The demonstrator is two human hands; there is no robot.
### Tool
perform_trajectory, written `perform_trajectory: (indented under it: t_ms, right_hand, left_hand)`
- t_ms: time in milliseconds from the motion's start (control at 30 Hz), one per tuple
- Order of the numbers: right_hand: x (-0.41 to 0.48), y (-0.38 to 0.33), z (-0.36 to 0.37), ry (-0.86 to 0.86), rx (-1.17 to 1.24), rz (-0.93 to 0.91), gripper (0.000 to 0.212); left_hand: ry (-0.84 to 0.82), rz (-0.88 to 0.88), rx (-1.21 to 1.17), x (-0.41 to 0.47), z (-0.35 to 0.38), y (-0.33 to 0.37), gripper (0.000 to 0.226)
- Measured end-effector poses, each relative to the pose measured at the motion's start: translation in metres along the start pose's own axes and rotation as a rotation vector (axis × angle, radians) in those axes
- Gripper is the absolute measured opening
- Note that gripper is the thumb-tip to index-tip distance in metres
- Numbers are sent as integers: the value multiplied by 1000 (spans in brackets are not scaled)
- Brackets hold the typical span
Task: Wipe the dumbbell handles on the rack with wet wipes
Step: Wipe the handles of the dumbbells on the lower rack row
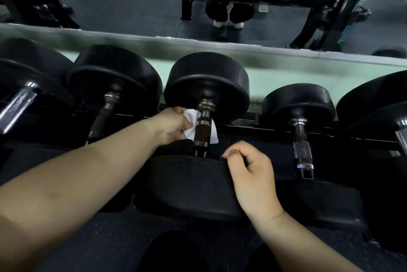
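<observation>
White wet wipe [191, 122] — left hand [174, 125] pinching, handle [202, 129]

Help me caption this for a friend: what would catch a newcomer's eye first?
The white wet wipe, bright against the dark rack, is held by the left hand behind the middle black dumbbell's chrome handle. The right hand rests curled on that dumbbell's near black rubber head.

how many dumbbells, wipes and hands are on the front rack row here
Black rubber-headed dumbbells with metal handles: 5, the centre one being wiped
White wet wipe: 1
Bare hands: 2, left hand and right hand
Total: 8
</observation>
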State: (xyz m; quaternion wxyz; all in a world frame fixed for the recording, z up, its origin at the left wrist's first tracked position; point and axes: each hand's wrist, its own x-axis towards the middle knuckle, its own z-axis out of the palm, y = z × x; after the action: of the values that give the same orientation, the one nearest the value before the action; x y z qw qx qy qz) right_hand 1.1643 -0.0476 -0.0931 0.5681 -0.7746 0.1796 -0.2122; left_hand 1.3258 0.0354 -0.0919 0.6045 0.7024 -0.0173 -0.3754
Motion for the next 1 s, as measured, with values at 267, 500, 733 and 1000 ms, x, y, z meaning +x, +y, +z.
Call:
perform_trajectory:
  t_ms: [267,500,733,1000]
  right_hand:
    - [1,-1,-1,-12,-28,5,23]
    - [1,2,-1,-16,-5,3,24]
    - [3,7,-1,-17,-17,-73,33]
    - [5,5,-1,-44,-20,96,14]
  left_hand:
    - [-74,-46,245,7,-4,-12,31]
    - [-143,-26,425,0,-5,-12,34]
    - [13,-4,494,-1,-10,-13,39]
    - [339,33,-64,-33,-19,-3,44]
